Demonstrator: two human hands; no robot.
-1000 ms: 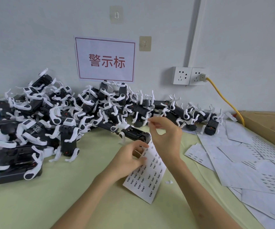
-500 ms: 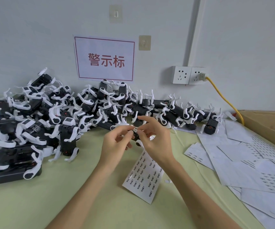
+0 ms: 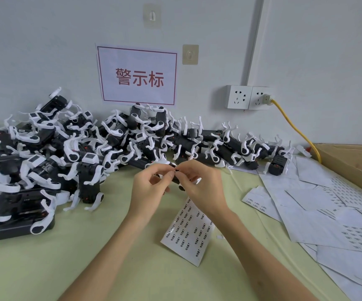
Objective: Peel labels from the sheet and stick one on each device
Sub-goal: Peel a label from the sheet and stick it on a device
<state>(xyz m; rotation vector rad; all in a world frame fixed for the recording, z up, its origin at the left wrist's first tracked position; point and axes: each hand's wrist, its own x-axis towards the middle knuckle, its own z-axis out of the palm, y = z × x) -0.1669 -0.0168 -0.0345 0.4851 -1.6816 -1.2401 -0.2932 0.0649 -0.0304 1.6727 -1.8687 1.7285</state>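
Both hands meet above the table (image 3: 71,257), fingers curled round one small black-and-white device (image 3: 176,180) held between them. The left hand (image 3: 148,192) pinches it from the left with thumb and forefinger; the right hand (image 3: 201,190) grips it from the right, its fingertips touching the left's at the top of the device. Whether a label sits under the fingertips cannot be told.

Just below the wrists the label sheet (image 3: 188,231) lies flat on the table, partly hidden by the right wrist, with rows of small printed labels on it. A tiny white scrap (image 3: 220,236) lies beside its right edge.

Behind the hands a pile of devices (image 3: 67,148) stretches along the wall. To the right, used sheets (image 3: 327,213) overlap in a loose spread, near a cardboard box (image 3: 349,161). On the wall hang a red-lettered sign (image 3: 137,76) and a socket (image 3: 249,97) with a yellow cable (image 3: 295,129) plugged in.
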